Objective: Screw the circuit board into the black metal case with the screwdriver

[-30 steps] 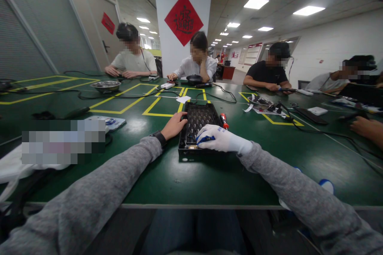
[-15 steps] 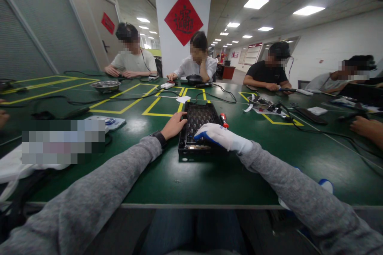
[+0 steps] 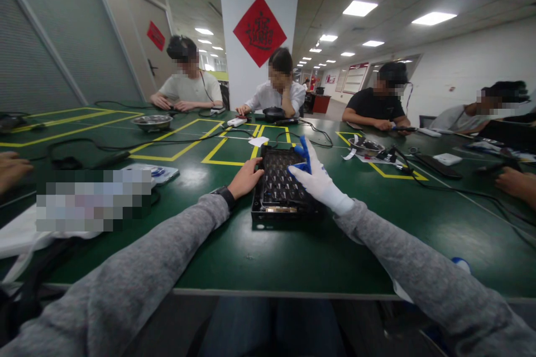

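Observation:
A black rectangular case (image 3: 285,178) with rows of small shiny parts inside lies on the green table in front of me. My left hand (image 3: 247,177), bare with a black watch, rests against the case's left edge, its fingers wrapped over the rim. My right hand (image 3: 312,173) wears a white glove with blue fingertips. It is over the case's right side, thumb and fingers spread, with nothing held. The red screwdriver is hidden behind the gloved hand.
Metal bowls stand at the back left (image 3: 152,122) and right (image 3: 366,146). Black cables cross the green table (image 3: 218,256). A bagged item (image 3: 163,173) lies at left. Several people sit around, and other people's hands show at both sides.
My right hand has risen from low over the case toward its right side and opened, its fingers now pointing up. My left hand keeps its place on the left edge.

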`<action>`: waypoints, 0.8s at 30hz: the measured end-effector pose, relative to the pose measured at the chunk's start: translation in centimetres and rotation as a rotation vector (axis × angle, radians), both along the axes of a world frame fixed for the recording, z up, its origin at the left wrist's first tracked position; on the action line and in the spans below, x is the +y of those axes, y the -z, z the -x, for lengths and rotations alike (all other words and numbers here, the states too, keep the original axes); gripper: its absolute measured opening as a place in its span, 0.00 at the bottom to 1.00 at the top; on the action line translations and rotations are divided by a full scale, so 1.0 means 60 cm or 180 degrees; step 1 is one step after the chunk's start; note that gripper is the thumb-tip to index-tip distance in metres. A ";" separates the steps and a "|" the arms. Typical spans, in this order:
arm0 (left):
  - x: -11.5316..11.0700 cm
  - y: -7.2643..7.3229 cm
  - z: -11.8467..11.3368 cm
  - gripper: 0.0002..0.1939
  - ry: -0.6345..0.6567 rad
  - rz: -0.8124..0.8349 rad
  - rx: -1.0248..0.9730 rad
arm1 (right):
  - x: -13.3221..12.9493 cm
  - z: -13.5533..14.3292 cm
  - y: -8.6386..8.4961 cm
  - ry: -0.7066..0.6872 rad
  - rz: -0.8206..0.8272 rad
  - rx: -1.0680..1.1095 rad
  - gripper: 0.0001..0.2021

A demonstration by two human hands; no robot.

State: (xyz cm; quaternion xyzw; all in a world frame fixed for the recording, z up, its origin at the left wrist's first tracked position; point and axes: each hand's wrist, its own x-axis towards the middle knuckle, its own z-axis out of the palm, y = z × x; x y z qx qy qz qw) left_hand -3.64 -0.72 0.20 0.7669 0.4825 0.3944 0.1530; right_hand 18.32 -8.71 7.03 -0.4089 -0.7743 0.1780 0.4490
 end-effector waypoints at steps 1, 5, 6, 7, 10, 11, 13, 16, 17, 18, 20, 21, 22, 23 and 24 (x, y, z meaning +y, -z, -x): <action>0.001 0.001 0.000 0.24 0.0012 0.0015 -0.0074 | 0.010 0.001 -0.003 0.0002 0.0106 -0.0088 0.35; 0.002 0.004 -0.002 0.26 0.0026 0.0043 -0.0211 | 0.063 0.005 0.004 -0.0166 0.0254 -0.0924 0.29; 0.002 0.004 -0.002 0.26 0.0029 0.0037 -0.0213 | 0.074 0.006 0.011 -0.0132 0.0240 -0.1043 0.25; 0.001 0.004 -0.002 0.25 0.0027 0.0028 -0.0210 | 0.082 0.008 0.018 -0.0050 0.0215 -0.1081 0.21; -0.001 0.001 -0.003 0.25 -0.0017 0.0024 -0.0210 | 0.091 0.011 0.035 0.0130 0.0196 -0.0855 0.13; -0.002 0.000 -0.004 0.24 -0.0033 0.0044 -0.0213 | 0.090 0.011 0.038 0.0145 0.0238 -0.0766 0.11; -0.003 -0.002 -0.004 0.23 -0.0059 0.0092 -0.0222 | 0.087 0.013 0.038 0.0176 0.0351 -0.0630 0.08; -0.004 -0.004 -0.004 0.22 -0.0093 0.0129 -0.0224 | 0.084 0.015 0.031 0.0240 0.0395 -0.0549 0.09; -0.004 -0.005 -0.004 0.22 -0.0103 0.0124 -0.0220 | 0.083 0.015 0.028 0.0214 0.0380 -0.0559 0.09; -0.004 -0.005 -0.004 0.22 -0.0111 0.0116 -0.0216 | 0.082 0.016 0.026 0.0187 0.0355 -0.0579 0.09; -0.004 -0.005 -0.004 0.22 -0.0117 0.0099 -0.0194 | 0.080 0.018 0.022 0.0138 0.0305 -0.0642 0.09; -0.004 -0.006 -0.003 0.22 -0.0116 0.0093 -0.0179 | 0.080 0.019 0.021 0.0124 0.0284 -0.0672 0.10; -0.004 -0.006 -0.003 0.23 -0.0109 0.0092 -0.0163 | 0.079 0.020 0.020 0.0113 0.0269 -0.0699 0.10; -0.005 -0.006 -0.002 0.23 -0.0102 0.0091 -0.0149 | 0.078 0.020 0.020 0.0101 0.0254 -0.0722 0.10; -0.006 -0.007 -0.002 0.22 -0.0098 0.0088 -0.0139 | 0.078 0.021 0.020 0.0086 0.0237 -0.0743 0.11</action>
